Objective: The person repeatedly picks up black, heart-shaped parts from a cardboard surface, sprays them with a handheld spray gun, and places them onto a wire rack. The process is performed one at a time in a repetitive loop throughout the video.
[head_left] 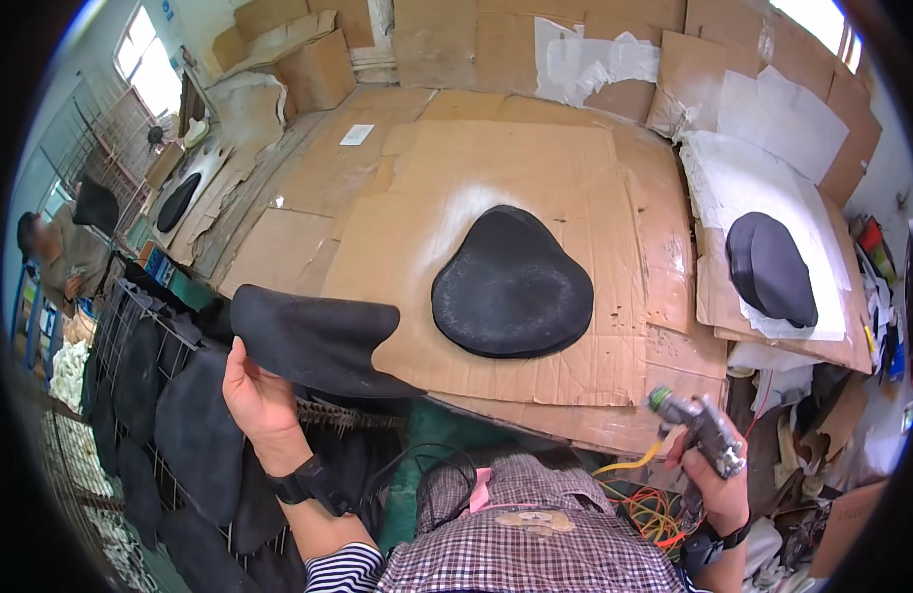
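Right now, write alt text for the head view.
A person's left hand holds a bent black sheet; the right hand grips a spray gun. Ahead, a rounded triangular black pad lies on cardboard, with a second black pad on white paper at right.

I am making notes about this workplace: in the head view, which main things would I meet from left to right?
Background person, small black pad at upper left, bent black sheet in the left hand, three-lobed black pad, gun-shaped tool in the right hand, rightmost black pad.
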A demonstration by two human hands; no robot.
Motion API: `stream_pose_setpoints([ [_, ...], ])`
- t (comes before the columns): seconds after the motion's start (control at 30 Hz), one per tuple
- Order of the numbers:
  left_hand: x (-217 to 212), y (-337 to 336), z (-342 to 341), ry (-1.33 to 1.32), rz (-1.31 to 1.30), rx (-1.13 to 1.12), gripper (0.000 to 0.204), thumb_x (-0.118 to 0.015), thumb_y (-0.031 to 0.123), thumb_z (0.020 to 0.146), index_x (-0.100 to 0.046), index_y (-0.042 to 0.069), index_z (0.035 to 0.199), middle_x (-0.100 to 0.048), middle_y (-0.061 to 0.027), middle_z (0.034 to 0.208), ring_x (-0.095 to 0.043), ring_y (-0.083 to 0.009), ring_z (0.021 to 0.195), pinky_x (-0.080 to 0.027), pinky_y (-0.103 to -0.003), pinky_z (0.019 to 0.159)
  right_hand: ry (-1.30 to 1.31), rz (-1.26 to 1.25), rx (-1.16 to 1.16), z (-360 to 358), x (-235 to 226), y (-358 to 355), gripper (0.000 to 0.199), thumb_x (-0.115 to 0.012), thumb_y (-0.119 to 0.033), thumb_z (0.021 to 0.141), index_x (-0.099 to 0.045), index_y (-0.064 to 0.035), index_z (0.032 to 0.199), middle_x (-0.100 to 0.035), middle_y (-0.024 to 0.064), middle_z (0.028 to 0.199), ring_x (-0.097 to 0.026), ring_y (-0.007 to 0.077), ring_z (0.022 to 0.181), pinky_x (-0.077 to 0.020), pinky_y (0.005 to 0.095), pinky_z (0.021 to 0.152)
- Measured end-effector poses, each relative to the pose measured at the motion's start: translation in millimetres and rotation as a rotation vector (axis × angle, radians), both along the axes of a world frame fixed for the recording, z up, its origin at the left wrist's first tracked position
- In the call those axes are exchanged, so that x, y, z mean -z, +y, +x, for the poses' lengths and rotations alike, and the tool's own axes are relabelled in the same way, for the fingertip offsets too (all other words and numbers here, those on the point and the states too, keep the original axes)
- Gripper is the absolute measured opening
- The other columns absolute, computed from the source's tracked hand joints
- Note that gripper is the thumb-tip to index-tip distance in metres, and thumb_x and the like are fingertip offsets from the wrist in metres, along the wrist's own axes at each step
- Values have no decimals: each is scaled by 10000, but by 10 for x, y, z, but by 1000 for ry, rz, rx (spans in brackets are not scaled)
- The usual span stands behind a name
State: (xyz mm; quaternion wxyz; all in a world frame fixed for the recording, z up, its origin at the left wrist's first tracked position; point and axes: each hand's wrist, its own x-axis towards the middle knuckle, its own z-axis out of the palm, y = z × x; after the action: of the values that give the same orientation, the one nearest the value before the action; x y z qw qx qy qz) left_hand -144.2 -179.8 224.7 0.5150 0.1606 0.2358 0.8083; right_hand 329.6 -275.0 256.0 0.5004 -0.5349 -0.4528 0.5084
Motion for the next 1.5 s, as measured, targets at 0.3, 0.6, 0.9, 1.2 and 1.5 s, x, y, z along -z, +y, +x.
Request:
stream_pose_setpoints([
  [0.3, -26, -74, -10, -11, -17, -20, 302, -465, 140, 921, -533, -36, 1157, -577, -139, 1201, -531, -275, 1128, -370, -425, 1013, -207, -53, 111, 296, -118, -310, 609, -714, -227, 778, -444, 43, 1252, -587, 63, 811, -567, 117, 697, -475, 247, 635],
  [0.6, 69, -74, -40, -31, 6, -5, 317, -463, 148, 925, -526, -56, 1159, -571, -160, 1207, -528, -290, 1132, -358, -412, 1023, -22, -70, -69, 17, -51, -167, 511, -703, -124, 766, -484, 42, 1196, -611, 79, 811, -601, 142, 692, -493, 269, 649],
  [0.9, 51, -115, 27, -61, 3, -3, 318, -432, 130, 929, -514, -55, 1174, -565, -165, 1212, -525, -289, 1143, -382, -436, 1010, -74, 5, 109, 68, -35, 42, 441, -679, -159, 802, -483, 41, 1143, -595, 75, 798, -593, 143, 701, -501, 277, 661],
  [1.2, 30, -94, 39, -47, -11, 24, 314, -439, 145, 929, -521, -51, 1160, -567, -165, 1207, -521, -295, 1144, -374, -438, 1011, -123, 18, -19, 129, -205, -2, 486, -696, -172, 791, -488, 32, 1180, -593, 61, 832, -569, 112, 731, -486, 258, 670],
  [1.5, 41, -37, 100, -42, -17, 32, 313, -440, 138, 926, -522, -47, 1166, -573, -161, 1201, -534, -290, 1132, -389, -439, 1006, -140, 12, -42, 169, -123, 19, 484, -693, -117, 777, -491, 29, 1192, -602, 45, 839, -581, 109, 743, -491, 258, 675],
])
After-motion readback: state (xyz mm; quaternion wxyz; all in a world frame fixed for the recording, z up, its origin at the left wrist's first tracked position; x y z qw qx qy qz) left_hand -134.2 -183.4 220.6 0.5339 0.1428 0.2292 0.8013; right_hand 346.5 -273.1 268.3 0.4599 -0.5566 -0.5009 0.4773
